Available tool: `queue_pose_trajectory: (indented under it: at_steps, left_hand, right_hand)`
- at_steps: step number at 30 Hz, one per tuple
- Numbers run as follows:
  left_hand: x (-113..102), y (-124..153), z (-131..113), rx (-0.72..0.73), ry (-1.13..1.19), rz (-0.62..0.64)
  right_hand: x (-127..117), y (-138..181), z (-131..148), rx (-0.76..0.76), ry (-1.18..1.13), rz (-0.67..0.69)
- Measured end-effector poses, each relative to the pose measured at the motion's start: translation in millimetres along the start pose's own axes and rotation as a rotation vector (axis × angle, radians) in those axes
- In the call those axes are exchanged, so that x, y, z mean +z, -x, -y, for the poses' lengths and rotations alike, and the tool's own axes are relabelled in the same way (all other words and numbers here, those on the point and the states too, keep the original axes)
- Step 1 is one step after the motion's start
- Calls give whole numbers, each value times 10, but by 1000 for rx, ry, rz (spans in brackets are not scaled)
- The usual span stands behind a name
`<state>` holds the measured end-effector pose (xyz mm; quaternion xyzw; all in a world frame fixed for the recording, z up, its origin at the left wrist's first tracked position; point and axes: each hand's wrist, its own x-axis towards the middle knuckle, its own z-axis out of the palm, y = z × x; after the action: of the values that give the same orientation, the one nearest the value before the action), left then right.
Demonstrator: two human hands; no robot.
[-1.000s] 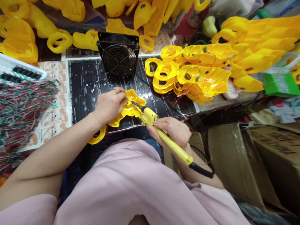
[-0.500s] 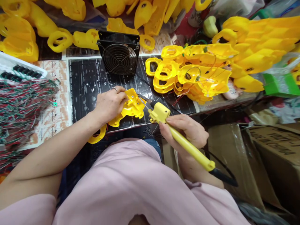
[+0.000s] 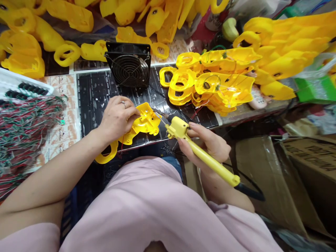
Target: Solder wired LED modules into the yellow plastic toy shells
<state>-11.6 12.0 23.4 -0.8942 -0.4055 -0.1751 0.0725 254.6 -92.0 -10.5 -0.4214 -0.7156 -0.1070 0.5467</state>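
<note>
My left hand (image 3: 118,117) is clamped down on a yellow plastic shell (image 3: 144,122), fingers curled over its near-left side, pinning it to the black mat (image 3: 91,94) right at the front edge of the bench. My right hand (image 3: 210,143) is wrapped around the yellow soldering iron (image 3: 199,154), thumb and fingers closed on the handle just behind its blocky head, and the dark tip points at the top right corner of the shell, just beside it. Can't honestly tell if the tip is touching the plastic or sitting a hair off it.

Stuff crowding me: a black fan (image 3: 128,68) standing upright just behind the shell, a stack of the same yellow shells (image 3: 210,84) with thin wires sticking out off to the right, and more loose yellow parts (image 3: 65,52) along the back. On my left there's a big tangle of red and green wires (image 3: 23,126) next to a white tray (image 3: 15,78). Cardboard boxes (image 3: 275,175) sit low on my right, under the bench edge.

My own pink shirt (image 3: 157,210) blocks everything below the bench front. The lower loop of the shell is partly tucked under my left wrist, and the iron's black cord runs out behind my right arm.
</note>
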Motion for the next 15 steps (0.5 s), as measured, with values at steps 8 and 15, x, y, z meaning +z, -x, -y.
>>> queue_pose_trajectory:
  at_steps: [8,15]
  left_hand:
    - [-106,-10,-117,-147,-43,257]
    - [-102,-96,-160,-153,-58,297]
  right_hand:
    - [97,-65,-136,-216,-170,93]
    - [152,-169,-200,-239,-258,150]
